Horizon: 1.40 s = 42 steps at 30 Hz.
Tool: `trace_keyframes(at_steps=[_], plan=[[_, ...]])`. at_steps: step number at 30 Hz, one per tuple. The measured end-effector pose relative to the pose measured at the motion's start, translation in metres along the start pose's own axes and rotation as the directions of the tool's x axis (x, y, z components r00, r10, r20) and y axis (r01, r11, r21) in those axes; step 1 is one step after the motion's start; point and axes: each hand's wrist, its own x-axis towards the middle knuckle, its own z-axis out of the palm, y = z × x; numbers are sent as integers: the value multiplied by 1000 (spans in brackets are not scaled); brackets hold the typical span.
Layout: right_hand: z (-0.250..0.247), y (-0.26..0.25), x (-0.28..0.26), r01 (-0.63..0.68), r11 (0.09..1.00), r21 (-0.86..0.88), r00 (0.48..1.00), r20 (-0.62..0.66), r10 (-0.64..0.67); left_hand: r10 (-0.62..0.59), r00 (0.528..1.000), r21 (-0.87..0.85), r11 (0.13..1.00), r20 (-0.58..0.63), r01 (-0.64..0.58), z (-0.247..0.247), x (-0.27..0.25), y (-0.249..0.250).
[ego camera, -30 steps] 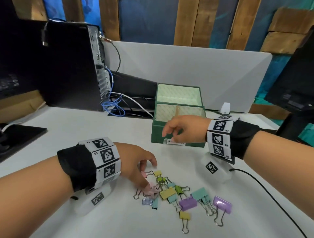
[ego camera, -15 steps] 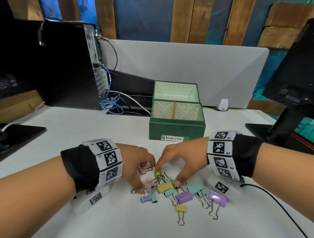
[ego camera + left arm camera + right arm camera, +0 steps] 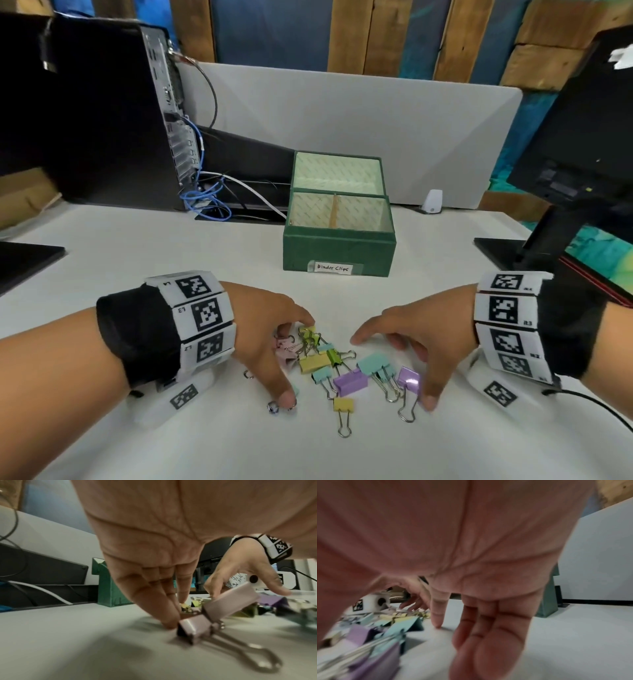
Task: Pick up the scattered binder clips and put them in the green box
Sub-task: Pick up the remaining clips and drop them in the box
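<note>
The open green box, labelled "Binder Clips", stands mid-table with its lid tipped back. In front of it lies a pile of coloured binder clips: yellow, teal, purple, pink and green. My left hand is spread over the pile's left side. Its straight fingers touch the table beside a pink clip, and its thumb rests by a teal clip. My right hand is spread over the right side, thumb beside a purple clip. Its fingers point down and hold nothing.
A black computer tower with blue and white cables stands at the back left. A monitor stand is at the right, a white divider behind. A black cable trails near my right wrist.
My right hand came down from the box's front to the pile, then spread out over its right side. My left hand stayed on the left of the pile.
</note>
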Motion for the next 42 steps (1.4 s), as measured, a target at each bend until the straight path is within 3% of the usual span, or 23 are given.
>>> trace_keyframes(at_steps=[5, 9, 17, 23, 26, 30, 38, 42], plan=[[6, -15, 15, 36, 999, -25, 992, -116, -39, 9, 1000, 70, 998, 17, -10, 1, 3, 15], [0, -17, 28, 67, 998, -3, 977, -202, -67, 17, 1000, -6, 1000, -4, -17, -1, 12, 15], [-13, 0, 46, 15, 999, 35, 959, -284, -4, -71, 994, -12, 997, -88, 71, -9, 29, 0], [-15, 1, 45, 73, 994, 85, 920, -391, -34, -112, 977, 6, 993, -181, 115, -6, 35, -5], [-14, 0, 48, 71, 996, 46, 915, -402, -47, -100, 972, -6, 995, -213, 101, -7, 36, -8], [-16, 2, 49, 41, 998, 43, 917, -398, -20, -7, 956, -76, 997, -294, -16, -9, 34, -7], [-16, -2, 45, 114, 993, 37, 931, -353, -94, 37, 984, 37, 999, -173, -31, -11, 38, -6], [-16, -1, 46, 98, 995, 35, 935, -345, -80, 33, 982, 39, 999, -183, -26, -11, 40, -7]])
